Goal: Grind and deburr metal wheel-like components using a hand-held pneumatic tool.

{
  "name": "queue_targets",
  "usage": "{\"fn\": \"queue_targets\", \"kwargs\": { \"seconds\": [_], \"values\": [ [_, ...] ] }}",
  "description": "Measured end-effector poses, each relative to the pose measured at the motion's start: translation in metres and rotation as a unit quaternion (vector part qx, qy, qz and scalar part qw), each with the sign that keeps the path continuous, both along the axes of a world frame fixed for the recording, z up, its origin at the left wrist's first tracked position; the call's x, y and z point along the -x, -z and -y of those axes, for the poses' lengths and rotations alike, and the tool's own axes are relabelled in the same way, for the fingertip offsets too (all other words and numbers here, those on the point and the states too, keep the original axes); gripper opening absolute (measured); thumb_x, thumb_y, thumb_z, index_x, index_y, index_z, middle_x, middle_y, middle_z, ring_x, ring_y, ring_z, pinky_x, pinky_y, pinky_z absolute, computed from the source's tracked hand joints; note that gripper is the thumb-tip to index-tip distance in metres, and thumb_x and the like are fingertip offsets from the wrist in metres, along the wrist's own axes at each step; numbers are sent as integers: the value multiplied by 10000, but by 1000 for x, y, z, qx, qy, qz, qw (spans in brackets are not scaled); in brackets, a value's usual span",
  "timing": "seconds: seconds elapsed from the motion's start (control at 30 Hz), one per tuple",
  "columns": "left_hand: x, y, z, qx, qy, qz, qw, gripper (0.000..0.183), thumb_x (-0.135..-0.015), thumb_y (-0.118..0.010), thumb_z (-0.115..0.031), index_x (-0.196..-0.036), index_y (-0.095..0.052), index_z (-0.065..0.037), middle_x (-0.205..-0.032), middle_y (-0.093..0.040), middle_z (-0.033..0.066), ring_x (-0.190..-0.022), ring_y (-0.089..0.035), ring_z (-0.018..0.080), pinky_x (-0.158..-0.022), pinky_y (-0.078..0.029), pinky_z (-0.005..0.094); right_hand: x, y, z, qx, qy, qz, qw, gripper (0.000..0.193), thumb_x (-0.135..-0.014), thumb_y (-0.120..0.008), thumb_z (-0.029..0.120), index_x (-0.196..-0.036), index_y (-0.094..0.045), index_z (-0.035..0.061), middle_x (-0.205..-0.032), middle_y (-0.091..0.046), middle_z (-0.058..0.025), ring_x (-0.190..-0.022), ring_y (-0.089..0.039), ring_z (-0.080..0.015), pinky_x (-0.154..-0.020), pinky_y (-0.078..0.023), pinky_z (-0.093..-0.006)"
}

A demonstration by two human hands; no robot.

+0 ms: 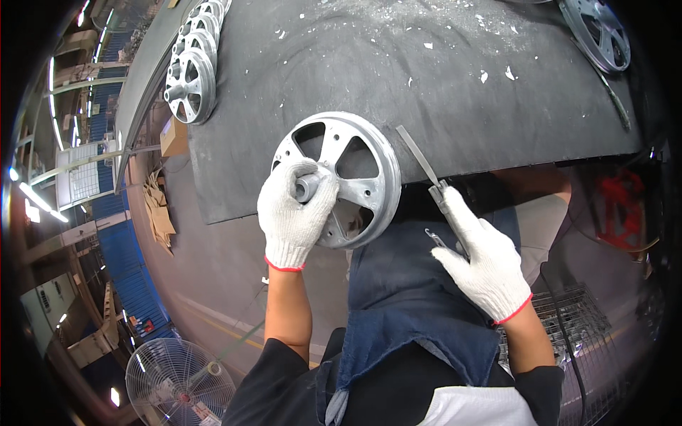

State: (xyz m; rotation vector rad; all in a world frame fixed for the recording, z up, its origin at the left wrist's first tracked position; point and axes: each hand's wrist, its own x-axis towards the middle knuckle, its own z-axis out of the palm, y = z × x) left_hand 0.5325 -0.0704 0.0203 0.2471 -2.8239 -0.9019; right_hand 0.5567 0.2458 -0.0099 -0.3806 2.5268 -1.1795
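Note:
A spoked metal wheel (387,170) with a protruding hub is tilted at the near edge of the dark table. My left hand (295,209), in a white knit glove with a red cuff, closes its thumb and fingers around the hub. My right hand (483,263), gloved the same way, grips a flat metal file (419,156) by its grey handle. The blade points up and left, just right of the wheel and apart from it. A small shiny metal piece (435,238) shows beside my right thumb; what it belongs to is unclear.
Several similar wheels (190,85) stand in a row at the table's far left. Another wheel (600,35) lies far right, near a thin rod (614,103). Pale chips (484,76) litter the dark tabletop (497,128). A fan (181,383) stands lower left, a wire basket (568,319) lower right.

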Motion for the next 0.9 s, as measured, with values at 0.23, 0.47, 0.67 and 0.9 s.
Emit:
{"fn": "queue_targets", "kwargs": {
  "seconds": [0.23, 0.47, 0.67, 0.9],
  "values": [
    [-3, 10, -1, 21, -39, -13, 999, 294, -930, -932, -109, -1148, -767, -1, -1031, -784, 98, -953, -758, 175, -891, -611, 350, 1, -2, 16, -30, -30, -54, 998, 785, -1014, -810, 214, -1745, -528, 271, -817, -630, -113, -627, -671, -300, -621, -589, -439],
    [-2, 8, -1, 43, -23, -39, 998, 351, -905, -956, -134, -1177, -778, -3, -1050, -795, 111, -940, -756, 178, -886, -614, 355, 4, -8, 12, -41, -40, -46, 997, 799, -1001, -827, 220, -1741, -536, 301, -815, -617, -104, -616, -658, -292, -610, -581, -430],
    [2, 7, 0, -2, -36, -7, 999, 327, -898, -955, -130, -1147, -785, -5, -1025, -786, 84, -921, -740, 161, -871, -591, 333, -4, -2, 16, -43, -21, -47, 998, 804, -989, -838, 216, -1732, -547, 313, -833, -634, -109, -639, -676, -319, -646, -593, -452],
    [3, -8, 8, 24, 63, 6, 998, 261, -905, -942, -97, -1082, -766, -19, -981, -753, 58, -873, -696, 118, -823, -562, 312, 4, -11, -1, 104, 33, 144, 983, 962, -903, -916, 228, -1764, -486, 200, -1216, -807, -193, -901, -794, -336, -873, -648, -417]
  ]
}}
